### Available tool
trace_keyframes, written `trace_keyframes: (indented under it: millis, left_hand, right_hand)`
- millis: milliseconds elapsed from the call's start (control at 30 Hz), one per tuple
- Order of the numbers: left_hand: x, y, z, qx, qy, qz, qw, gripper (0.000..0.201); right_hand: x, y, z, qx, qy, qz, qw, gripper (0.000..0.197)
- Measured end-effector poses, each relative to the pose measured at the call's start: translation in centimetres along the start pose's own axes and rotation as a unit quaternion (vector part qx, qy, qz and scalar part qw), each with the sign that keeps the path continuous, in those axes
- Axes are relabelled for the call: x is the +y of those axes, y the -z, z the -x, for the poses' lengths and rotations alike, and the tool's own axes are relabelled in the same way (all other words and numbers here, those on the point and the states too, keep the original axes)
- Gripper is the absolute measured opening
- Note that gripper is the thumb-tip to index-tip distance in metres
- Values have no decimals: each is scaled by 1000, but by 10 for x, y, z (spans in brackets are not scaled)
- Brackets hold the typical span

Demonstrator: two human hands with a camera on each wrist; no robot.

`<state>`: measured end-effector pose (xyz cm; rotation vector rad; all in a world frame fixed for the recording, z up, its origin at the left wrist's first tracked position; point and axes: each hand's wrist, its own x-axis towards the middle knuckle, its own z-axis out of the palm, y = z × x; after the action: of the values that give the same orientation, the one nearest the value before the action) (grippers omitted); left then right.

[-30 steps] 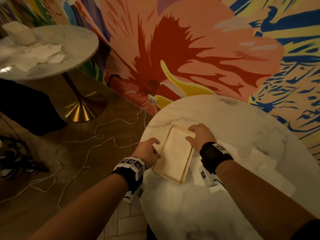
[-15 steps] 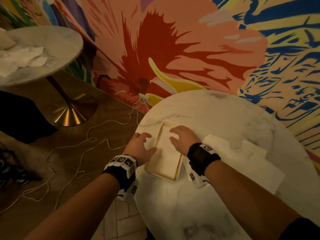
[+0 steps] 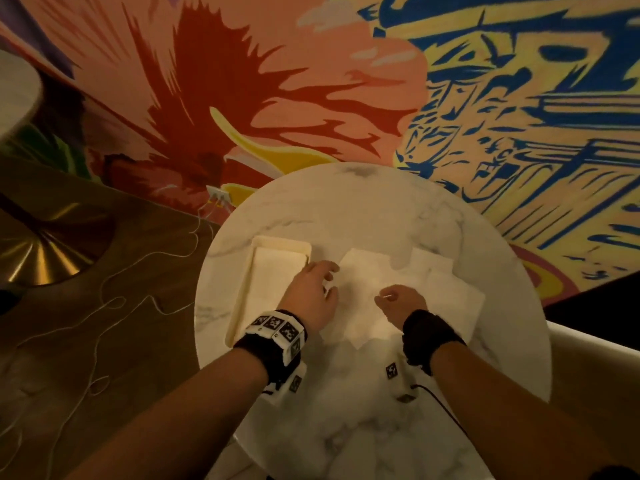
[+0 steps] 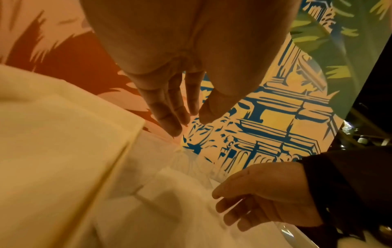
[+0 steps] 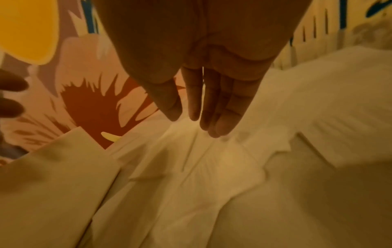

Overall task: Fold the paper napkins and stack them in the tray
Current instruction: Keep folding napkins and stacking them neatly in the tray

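A cream tray [image 3: 281, 242] sits at the left of the round marble table [image 3: 363, 427], with a folded napkin [image 3: 270, 282] lying flat inside it. Several unfolded white napkins [image 3: 440, 289] overlap to the right of the tray. My left hand [image 3: 330, 278] hovers over the tray's right rim and the nearest napkin's edge, fingers straight and holding nothing; the left wrist view shows the left hand [image 4: 186, 120] above the tray [image 4: 63, 134]. My right hand [image 3: 382, 296] reaches down onto the top napkin [image 5: 191, 176]. The right hand's fingertips [image 5: 214, 130] touch the paper.
A painted wall rises right behind the table. On the floor to the left are white cables [image 3: 104, 306], a wall socket [image 3: 217, 195] and the brass base [image 3: 45, 258] of a second table. A pale ledge [image 3: 595, 375] stands at the right.
Both hands have left the tray and moved right to the loose napkins. The head view has swung right, so the second table has slid almost out of sight.
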<state>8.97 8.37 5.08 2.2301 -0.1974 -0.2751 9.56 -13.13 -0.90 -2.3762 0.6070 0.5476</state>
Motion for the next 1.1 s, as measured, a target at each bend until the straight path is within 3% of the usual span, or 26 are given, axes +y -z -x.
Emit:
trace_keyframes:
  millis: [133, 333, 633, 900, 967, 1100]
  left_hand:
    - [3, -34, 5, -77, 52, -45, 995, 42]
    - [-13, -77, 2, -206, 128, -140, 960, 52]
    - [-17, -89, 0, -190, 153, -195, 950, 50]
    - [-14, -85, -2, -199, 173, -197, 944, 52]
    - [-10, -80, -6, -164, 166, -179, 956, 48]
    - [4, -66, -14, -22, 170, -119, 978, 51]
  right_hand:
    - [3, -7, -4, 1, 13, 9, 1000, 44]
    - [-6, -2, -23, -22, -9, -43, 999, 54]
    - [-12, 0, -52, -23, -26, -16, 999, 51]
    - [-11, 9, -57, -6, 53, -58, 997, 28]
    - [-8, 18, -52, -6, 80, -86, 993, 21]
    - [-1, 42, -39, -24, 109, -189, 976, 10]
